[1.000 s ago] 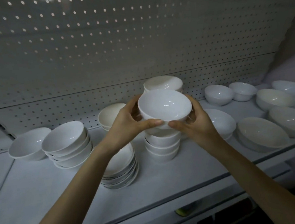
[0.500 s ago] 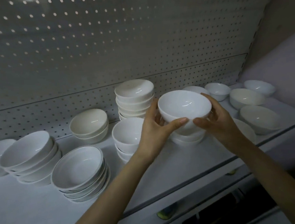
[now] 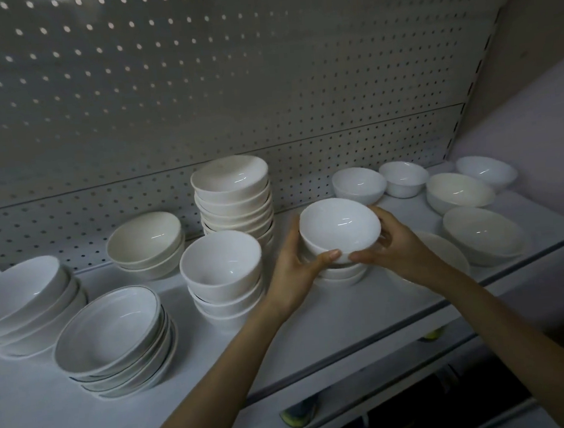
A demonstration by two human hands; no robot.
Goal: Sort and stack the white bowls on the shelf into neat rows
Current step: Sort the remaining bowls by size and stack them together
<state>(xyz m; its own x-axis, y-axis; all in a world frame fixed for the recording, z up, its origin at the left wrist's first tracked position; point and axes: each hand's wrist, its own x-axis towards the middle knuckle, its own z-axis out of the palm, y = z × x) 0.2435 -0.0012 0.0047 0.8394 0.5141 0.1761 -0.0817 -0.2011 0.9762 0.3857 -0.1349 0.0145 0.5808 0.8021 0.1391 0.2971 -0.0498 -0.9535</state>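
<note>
A white bowl [image 3: 340, 231] sits gripped between the left hand [image 3: 296, 274] and right hand [image 3: 396, 248].

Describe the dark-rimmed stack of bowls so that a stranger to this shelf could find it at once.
Start at the white shelf below the pegboard back panel and go to its front left. There a stack of wide, shallow bowls stands nearest the edge. Only its bowls carry a thin dark line round the rim; the deep bowls beside it are plain white.
</note>
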